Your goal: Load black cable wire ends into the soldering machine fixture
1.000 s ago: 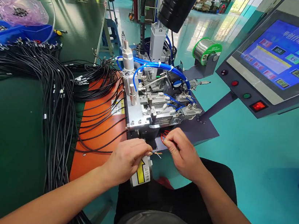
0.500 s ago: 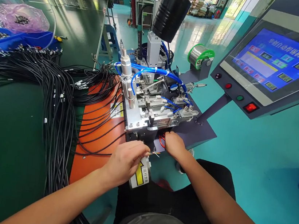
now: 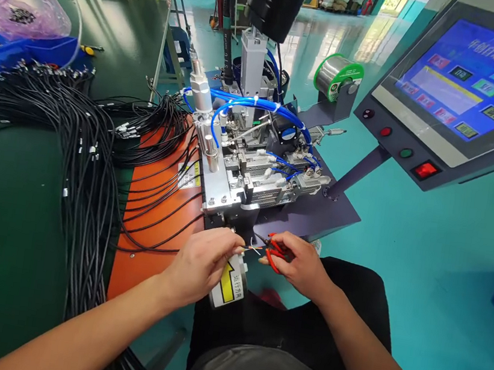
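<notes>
My left hand [image 3: 208,260] pinches a cable, whose thin coloured wire ends [image 3: 255,248] stick out to the right past the fingertips. In my right hand [image 3: 303,264] is a pair of pliers or cutters with red handles [image 3: 274,262]; fingers wrap round the grips. Its dark jaws [image 3: 262,238] point left and lie close to the wire ends. Whether they touch the wires I cannot tell. Both hands are in front of the soldering machine [image 3: 257,174]. Below my left hand is a white label with a yellow arrow [image 3: 228,284] on a rounded part.
Black cables [image 3: 87,188] lie in thick bundles on the green table [image 3: 14,191] and across the orange board [image 3: 146,220]. A control screen [image 3: 474,81] stands at the right. A solder spool [image 3: 339,79] sits behind the machine. Blue trays [image 3: 27,53] are at the far left.
My right hand has come back from under the machine's front edge with the red-handled tool, now beside the wires. My left hand still pinches the cable. The view has shifted slightly.
</notes>
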Available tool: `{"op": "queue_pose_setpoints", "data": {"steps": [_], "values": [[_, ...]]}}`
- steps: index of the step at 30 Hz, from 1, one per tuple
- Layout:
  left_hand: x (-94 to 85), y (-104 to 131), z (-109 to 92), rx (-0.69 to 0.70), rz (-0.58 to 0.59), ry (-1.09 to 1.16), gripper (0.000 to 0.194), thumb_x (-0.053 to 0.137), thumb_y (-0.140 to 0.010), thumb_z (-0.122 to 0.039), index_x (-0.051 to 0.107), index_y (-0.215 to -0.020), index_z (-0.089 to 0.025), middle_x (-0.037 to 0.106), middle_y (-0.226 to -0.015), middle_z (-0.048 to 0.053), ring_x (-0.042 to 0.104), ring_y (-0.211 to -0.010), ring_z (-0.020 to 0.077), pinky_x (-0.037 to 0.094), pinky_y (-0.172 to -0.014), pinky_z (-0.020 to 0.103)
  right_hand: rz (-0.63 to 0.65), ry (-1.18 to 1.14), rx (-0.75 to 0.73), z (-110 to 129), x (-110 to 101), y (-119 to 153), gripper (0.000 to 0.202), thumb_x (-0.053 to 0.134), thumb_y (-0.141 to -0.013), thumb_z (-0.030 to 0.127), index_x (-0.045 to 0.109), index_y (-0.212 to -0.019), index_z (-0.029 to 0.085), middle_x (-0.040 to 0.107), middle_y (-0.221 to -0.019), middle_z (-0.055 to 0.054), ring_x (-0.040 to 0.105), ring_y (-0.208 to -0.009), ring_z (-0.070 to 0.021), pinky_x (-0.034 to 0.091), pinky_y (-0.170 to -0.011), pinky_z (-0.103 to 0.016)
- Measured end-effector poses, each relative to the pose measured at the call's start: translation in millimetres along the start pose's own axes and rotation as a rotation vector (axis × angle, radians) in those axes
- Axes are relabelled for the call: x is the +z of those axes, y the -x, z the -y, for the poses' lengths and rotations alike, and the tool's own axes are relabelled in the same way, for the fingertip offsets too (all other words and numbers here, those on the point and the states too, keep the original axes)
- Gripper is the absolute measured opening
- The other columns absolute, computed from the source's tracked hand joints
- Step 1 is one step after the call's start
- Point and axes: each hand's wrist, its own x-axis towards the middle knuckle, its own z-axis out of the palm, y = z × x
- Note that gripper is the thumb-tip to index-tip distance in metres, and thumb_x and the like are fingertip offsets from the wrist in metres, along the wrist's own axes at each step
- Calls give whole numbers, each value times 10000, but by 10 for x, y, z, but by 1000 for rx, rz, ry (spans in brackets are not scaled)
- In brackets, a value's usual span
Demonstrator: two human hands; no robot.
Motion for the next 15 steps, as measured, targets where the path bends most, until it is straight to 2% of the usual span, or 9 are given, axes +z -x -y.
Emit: {"op": "queue_pose_setpoints", "data": {"steps": [3, 6, 15], "values": [[-4, 4, -3, -1, 7, 2, 153, 447, -968, -152, 591, -917, -150, 590, -757, 22, 542, -696, 128, 420, -646, 244, -55, 8, -82, 14, 77, -34, 224, 728, -782, 329, 540, -815, 213, 516, -791, 13, 475, -693, -144, 400, -647, -258], [0, 12, 0, -8, 13, 7, 162, 442, -973, -160, 595, -920, -147, 591, -759, 25, 542, -694, 129, 418, -642, 245, -92, -9, -110, -23, 133, -60, 223, 677, -838, 333, 504, -768, 212, 488, -757, 15, 463, -679, -140, 379, -630, -256], [-13, 5, -14, -20, 18, 3, 163, 449, -971, -155, 596, -901, -145, 586, -748, 23, 536, -688, 126, 413, -638, 245, -99, 12, -168, -126, 226, -77, 279, 670, -854, 326, 481, -687, 206, 470, -701, 22, 435, -640, -130, 334, -595, -254]]}}
